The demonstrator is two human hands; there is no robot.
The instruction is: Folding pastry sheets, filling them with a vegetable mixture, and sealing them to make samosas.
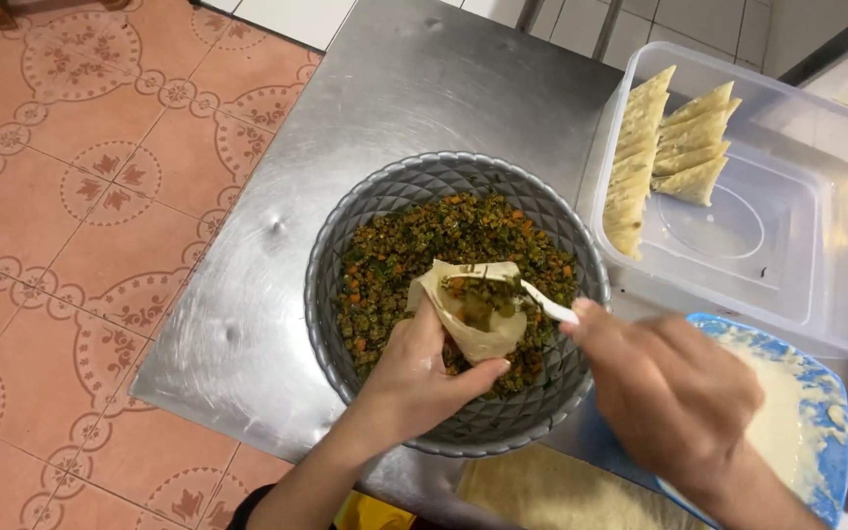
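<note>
My left hand [414,378] holds a pale pastry cone [478,329] upright over a grey bowl [345,221]. The cone is partly filled with a dark green and orange minced filling [414,245], the same mix that fills the bowl. My right hand [669,393] grips a white spoon [542,299] whose tip is inside the cone's mouth. Both hands hover over the right half of the bowl.
A clear plastic box [797,245] at the right holds several folded triangular pastries [664,147]. A blue plate [826,412] with white paste lies under my right hand. Flat pastry sheets [542,496] lie at the bottom edge. All rest on a steel table [395,88]; patterned floor tiles [71,196] lie left.
</note>
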